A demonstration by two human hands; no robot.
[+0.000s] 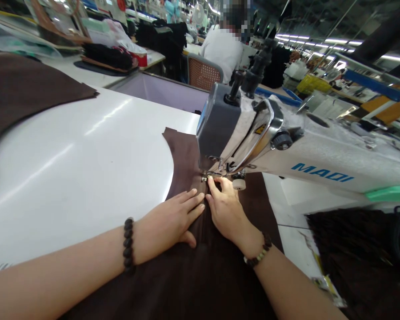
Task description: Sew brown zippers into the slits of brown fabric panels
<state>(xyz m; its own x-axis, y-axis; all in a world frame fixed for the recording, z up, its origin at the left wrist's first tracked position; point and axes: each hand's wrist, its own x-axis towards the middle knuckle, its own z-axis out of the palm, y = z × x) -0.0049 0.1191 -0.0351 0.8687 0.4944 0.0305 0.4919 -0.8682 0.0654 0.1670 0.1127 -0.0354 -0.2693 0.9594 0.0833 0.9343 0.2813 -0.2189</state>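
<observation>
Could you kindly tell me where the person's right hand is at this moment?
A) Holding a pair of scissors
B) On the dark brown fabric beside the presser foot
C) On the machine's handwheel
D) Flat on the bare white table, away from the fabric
B: the right hand has its fingertips on the dark brown fabric, right next to the sewing machine's presser foot.

The word MAQI (322,172) stands in blue capitals on the white arm of the sewing machine (323,153). A small yellow label (260,129) on the machine's head is too small to read.
</observation>
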